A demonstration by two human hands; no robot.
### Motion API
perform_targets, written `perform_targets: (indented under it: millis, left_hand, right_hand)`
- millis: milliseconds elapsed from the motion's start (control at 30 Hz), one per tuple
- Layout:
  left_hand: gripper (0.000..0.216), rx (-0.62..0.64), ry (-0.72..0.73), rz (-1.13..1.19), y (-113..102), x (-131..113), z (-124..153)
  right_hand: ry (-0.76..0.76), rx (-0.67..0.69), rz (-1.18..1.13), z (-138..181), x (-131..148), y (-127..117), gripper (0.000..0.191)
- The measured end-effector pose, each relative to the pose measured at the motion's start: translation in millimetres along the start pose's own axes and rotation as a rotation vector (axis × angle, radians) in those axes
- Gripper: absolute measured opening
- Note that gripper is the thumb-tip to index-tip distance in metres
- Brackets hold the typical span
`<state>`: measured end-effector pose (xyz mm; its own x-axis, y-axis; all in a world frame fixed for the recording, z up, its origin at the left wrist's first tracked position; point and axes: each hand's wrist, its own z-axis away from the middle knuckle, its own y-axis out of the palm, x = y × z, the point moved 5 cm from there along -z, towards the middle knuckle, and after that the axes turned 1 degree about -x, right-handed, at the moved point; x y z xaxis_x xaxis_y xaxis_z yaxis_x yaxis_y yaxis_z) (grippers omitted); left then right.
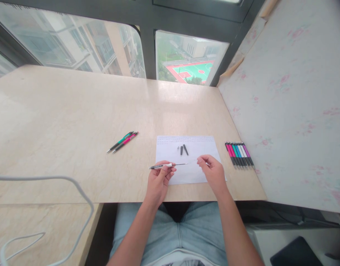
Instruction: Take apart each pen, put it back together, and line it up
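Note:
My left hand (159, 181) is closed around a white and black pen barrel (159, 166), held level with a thin dark refill (181, 164) sticking out of its right end. To the right, my right hand (213, 173) has thumb and fingers pinched together. A faint, thin, pale thing (192, 161) reaches from those fingers toward the refill's tip; its kind is too small to tell. Under both hands lies a sheet of paper (189, 177) with lines of writing along its top. On it rest two black pen parts (181, 150) (185, 149) and a tiny metallic piece (178, 147).
A green pen (120, 142) and a pink pen (125, 142) lie side by side to the left. At the right, a row of several coloured pens (239, 155) lies near the papered wall (292, 111). A white cable (75, 181) loops over the lower left.

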<state>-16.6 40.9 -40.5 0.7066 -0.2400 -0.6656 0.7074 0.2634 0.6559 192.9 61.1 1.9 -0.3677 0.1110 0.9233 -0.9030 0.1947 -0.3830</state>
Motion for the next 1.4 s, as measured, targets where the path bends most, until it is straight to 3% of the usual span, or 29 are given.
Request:
perform_targets:
  millis: [133,333,500,700,867,1000,1133,1233,1400]
  left_hand:
    - [0.023,0.005,-0.010,0.000,1.4,-0.6,0.8]
    - [0.023,0.022,-0.014,-0.019,4.4,-2.3,1.7]
    - [0.021,0.028,-0.017,-0.028,5.1,-2.9,2.4]
    - [0.022,0.033,-0.024,-0.037,5.4,-3.1,2.9]
    - [0.020,0.042,-0.020,-0.049,5.5,-2.3,2.7]
    - [0.020,0.064,-0.013,-0.070,7.9,-2.7,3.6]
    - [0.020,0.066,-0.009,-0.101,9.7,-4.1,5.0]
    - [0.020,0.065,-0.007,-0.112,10.2,-4.6,5.3]
    - [0.023,0.018,-0.004,-0.074,7.1,-4.0,2.9]
  right_hand:
    - [0.001,-0.089,0.090,-17.4,-16.0,-3.2,0.020]
    - [-0.249,-0.057,0.389,-44.4,-7.4,24.2,0.018]
    - [-0.291,-0.055,0.509,-54.1,-6.4,38.0,0.018]
    - [-0.313,-0.036,0.529,-50.2,-7.1,34.2,0.021]
    - [-0.208,-0.035,0.315,-37.4,-0.1,20.2,0.026]
    - [-0.142,0.146,-0.011,-15.4,16.0,18.3,0.041]
    - [-0.320,0.351,0.142,4.6,37.9,20.9,0.025]
    - [-0.404,0.382,0.274,9.5,43.8,12.7,0.021]
    - [-0.381,0.408,0.355,9.0,36.1,-10.1,0.018]
